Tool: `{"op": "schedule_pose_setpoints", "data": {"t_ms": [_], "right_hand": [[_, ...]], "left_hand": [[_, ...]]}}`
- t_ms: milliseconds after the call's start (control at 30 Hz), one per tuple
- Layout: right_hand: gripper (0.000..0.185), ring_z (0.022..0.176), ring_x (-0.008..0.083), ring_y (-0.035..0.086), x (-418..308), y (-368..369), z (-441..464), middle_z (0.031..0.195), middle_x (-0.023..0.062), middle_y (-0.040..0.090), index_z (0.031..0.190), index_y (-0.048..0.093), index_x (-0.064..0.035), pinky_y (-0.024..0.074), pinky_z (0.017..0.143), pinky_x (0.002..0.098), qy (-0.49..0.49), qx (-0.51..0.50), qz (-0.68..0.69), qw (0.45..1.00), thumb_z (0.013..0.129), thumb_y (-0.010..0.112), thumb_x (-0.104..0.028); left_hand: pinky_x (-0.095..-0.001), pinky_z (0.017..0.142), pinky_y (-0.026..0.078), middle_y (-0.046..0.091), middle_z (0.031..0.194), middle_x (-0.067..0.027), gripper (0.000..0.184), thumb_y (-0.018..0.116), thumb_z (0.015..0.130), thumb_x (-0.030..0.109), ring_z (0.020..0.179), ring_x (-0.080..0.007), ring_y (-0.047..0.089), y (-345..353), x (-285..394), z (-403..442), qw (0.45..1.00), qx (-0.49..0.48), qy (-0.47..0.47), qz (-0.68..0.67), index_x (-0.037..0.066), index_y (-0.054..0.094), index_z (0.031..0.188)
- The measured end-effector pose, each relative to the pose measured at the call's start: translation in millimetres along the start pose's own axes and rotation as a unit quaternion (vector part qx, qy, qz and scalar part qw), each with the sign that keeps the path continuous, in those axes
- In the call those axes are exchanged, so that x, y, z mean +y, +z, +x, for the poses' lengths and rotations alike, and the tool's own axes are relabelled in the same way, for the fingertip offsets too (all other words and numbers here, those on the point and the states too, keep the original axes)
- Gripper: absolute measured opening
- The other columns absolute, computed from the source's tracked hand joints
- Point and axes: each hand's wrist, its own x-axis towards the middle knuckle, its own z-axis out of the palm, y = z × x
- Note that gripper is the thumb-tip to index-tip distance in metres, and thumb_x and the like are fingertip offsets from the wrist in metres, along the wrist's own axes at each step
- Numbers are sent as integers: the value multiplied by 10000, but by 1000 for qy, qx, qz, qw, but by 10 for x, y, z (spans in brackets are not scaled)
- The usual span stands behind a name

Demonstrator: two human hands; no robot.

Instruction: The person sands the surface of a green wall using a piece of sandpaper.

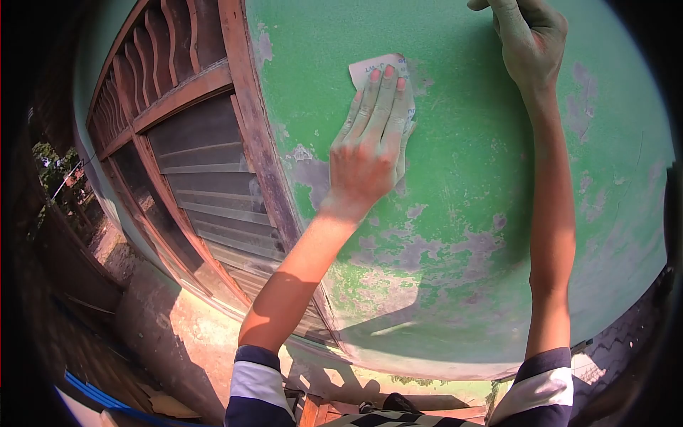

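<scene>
My left hand (370,139) lies flat on the green wall (455,185), fingers stretched upward over a sheet of sandpaper (363,71) with blue print on its pale back. The palm and fingers press the sheet to the wall. Pale dust coats both hands. Higher up on the right, my right hand (533,46) is near the wall with its fingers bent; its fingertips are partly cut off by the top edge, and nothing shows in it. Around and below the sheet the paint is worn into grey patches.
A wooden-framed window (249,149) with louvre slats (213,181) stands left of the wall. Below are a sunlit concrete floor (199,327) and a wooden piece (311,411) near my body. Blue pipes (107,398) lie at the lower left.
</scene>
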Motion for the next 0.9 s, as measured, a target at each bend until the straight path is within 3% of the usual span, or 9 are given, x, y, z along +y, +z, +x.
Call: {"op": "schedule_pose_setpoints", "data": {"t_ms": [67, 167, 267, 367, 467, 600, 733, 833, 900], "right_hand": [[382, 554, 61, 460, -11, 37, -9, 595, -47, 550, 673, 679, -21, 347, 539, 272, -39, 21, -4, 999, 999, 618, -210], [381, 543, 58, 445, -15, 19, -7, 582, -51, 537, 673, 680, -23, 336, 524, 273, -28, 25, 8, 999, 998, 619, -211], [378, 529, 52, 429, -77, -115, 11, 570, -54, 524, 671, 681, -31, 324, 505, 277, 14, -37, -10, 999, 999, 618, -210], [378, 518, 51, 415, 39, -87, -19, 562, -55, 513, 665, 677, -40, 312, 487, 282, -6, -23, 1, 1000, 997, 619, -211], [386, 523, 52, 417, -81, -82, 13, 564, -55, 512, 660, 674, -39, 314, 491, 282, 33, -41, -26, 998, 997, 619, -219], [387, 526, 51, 422, 46, -30, 1, 566, -60, 513, 663, 678, -38, 314, 495, 274, -27, -3, -34, 999, 998, 615, -220], [392, 513, 32, 391, 70, -115, 1, 553, -74, 489, 671, 692, -50, 288, 480, 266, 15, 12, 9, 1000, 1007, 616, -238], [392, 484, 17, 346, -37, -310, 45, 534, -89, 452, 683, 696, -60, 247, 457, 253, 83, -9, 32, 996, 1016, 609, -248], [392, 470, 11, 322, -126, -430, 71, 525, -97, 432, 690, 696, -64, 224, 448, 247, 124, -17, 43, 991, 1021, 604, -252]], "left_hand": [[-485, 1101, 474, 504, 1502, -247, 488, 590, 977, 90, 1400, -425, 476, -36, -235, 475, 999, 29, 2, 19, -31, 532, 1446], [-475, 1106, 472, 527, 1478, -251, 497, 589, 962, 96, 1387, -415, 495, -22, -379, 818, 994, 83, -76, 10, -65, 530, 1429], [-482, 1106, 471, 499, 1508, -243, 495, 587, 979, 92, 1408, -422, 468, 53, -222, 521, 994, 76, -69, 31, -25, 525, 1456], [-479, 1110, 468, 515, 1496, -237, 481, 590, 985, 103, 1407, -411, 470, 67, 159, -200, 998, 33, -55, 1, -8, 540, 1450], [-471, 1118, 462, 523, 1487, -238, 479, 594, 986, 106, 1408, -413, 466, 37, 182, -310, 999, -25, -30, 2, -13, 540, 1447], [-483, 1125, 453, 523, 1488, -236, 469, 584, 990, 106, 1413, -411, 462, 69, -214, 672, 998, 56, -25, 1, -33, 544, 1436], [-493, 1126, 450, 528, 1483, -234, 461, 582, 991, 109, 1407, -405, 472, 150, -125, 640, 994, 105, -34, -7, -40, 548, 1426], [-483, 1122, 457, 539, 1469, -239, 447, 576, 994, 101, 1397, -408, 480, 83, 318, -128, 1000, 1, -26, -12, -52, 552, 1413], [-479, 1120, 460, 541, 1465, -240, 442, 570, 996, 98, 1394, -410, 483, 50, 291, -190, 1000, -6, -16, -15, -56, 552, 1410]]}}
